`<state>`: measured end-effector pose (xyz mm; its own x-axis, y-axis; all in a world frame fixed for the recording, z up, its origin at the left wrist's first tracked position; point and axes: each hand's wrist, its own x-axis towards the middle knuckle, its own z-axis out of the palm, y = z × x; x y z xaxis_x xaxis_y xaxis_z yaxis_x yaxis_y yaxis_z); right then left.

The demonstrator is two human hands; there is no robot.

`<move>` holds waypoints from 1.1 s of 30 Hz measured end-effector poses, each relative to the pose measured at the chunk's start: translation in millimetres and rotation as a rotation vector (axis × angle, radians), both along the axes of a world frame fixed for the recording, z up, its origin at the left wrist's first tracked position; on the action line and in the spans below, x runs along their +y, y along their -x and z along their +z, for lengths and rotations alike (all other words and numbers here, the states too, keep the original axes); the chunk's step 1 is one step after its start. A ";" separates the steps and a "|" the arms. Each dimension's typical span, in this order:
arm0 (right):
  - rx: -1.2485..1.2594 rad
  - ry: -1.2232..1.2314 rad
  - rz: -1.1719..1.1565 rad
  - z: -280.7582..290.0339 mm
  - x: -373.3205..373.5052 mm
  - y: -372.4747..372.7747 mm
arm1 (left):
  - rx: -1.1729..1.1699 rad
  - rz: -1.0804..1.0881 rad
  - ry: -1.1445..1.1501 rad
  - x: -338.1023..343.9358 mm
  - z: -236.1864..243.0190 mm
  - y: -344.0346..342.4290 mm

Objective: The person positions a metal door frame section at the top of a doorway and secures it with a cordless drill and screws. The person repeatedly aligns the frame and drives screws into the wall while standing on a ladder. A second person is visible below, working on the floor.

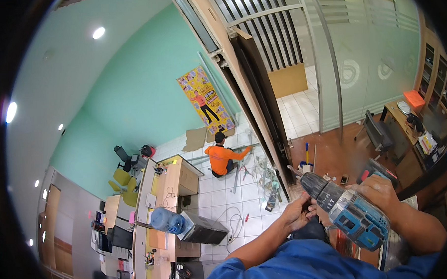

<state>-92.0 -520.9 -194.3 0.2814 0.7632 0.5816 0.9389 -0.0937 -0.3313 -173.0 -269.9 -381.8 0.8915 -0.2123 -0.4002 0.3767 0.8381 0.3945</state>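
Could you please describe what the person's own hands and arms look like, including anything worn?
The left hand and right hand are both ungloved, and the forearms are bare below the short sleeves of a blue shirt.

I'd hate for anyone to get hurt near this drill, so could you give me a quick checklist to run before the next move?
1. Drill held: ok, the right hand has its grip on it.
2. Bit fitted: ok, one sticks out of the black chuck.
3. Left hand clear of the chuck: cannot tell; it appears beside it, but the depth is unclear.
4. Left fingers free: cannot tell; anything pinched there is too small to make out.
5. Co-worker in orange away from the drill: ok, low down on the white tiled floor, well apart.
6. Floor tidy: not ok, scraps lie near the co-worker.
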 end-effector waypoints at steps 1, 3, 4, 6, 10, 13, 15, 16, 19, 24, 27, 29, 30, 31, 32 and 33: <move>0.001 0.016 -0.006 0.7 -0.2 0.4 | 0.017 0.008 0.006 -0.7 1.6 -0.2; 0.010 0.033 -0.012 2.3 1.0 0.8 | 0.050 0.042 0.000 -0.5 4.6 0.4; 0.028 0.048 -0.019 3.7 1.2 1.3 | 0.073 0.056 -0.017 0.8 6.1 2.4; 0.048 0.010 -0.018 5.3 3.6 2.1 | 0.114 0.105 -0.060 1.9 8.5 5.3; 0.119 0.019 -0.024 7.5 7.1 2.0 | 0.067 0.140 -0.005 8.5 14.2 3.0; 0.113 0.030 -0.038 9.0 7.3 2.1 | 0.035 0.199 -0.037 16.5 24.6 -5.2; 0.109 0.045 -0.026 10.3 7.5 2.3 | -0.104 0.246 0.010 23.7 37.1 -10.9; 0.116 0.057 -0.022 11.2 7.6 2.4 | -0.153 0.284 0.042 27.0 45.0 -13.5; 0.122 0.082 0.003 13.1 8.5 3.4 | -0.200 0.350 0.078 31.9 70.8 -17.6; 0.037 0.129 -0.009 11.1 9.0 5.6 | -0.243 0.379 0.127 34.4 103.9 -14.2; -0.019 0.138 -0.024 10.3 7.7 3.9 | -0.248 0.367 0.104 33.5 113.4 -12.2; -0.038 0.129 -0.032 9.5 7.7 4.7 | -0.261 0.348 0.111 33.0 115.7 -9.8; -0.036 0.119 -0.034 9.5 7.9 5.2 | -0.263 0.342 0.127 32.6 116.2 -9.0; -0.035 0.109 -0.037 9.6 8.1 5.6 | -0.280 0.338 0.118 32.0 116.4 -8.5; -0.022 0.115 -0.036 10.1 8.0 6.1 | -0.295 0.336 0.120 31.4 116.7 -8.2; -0.010 0.120 -0.036 10.6 7.6 6.7 | -0.316 0.335 0.132 30.7 116.6 -7.9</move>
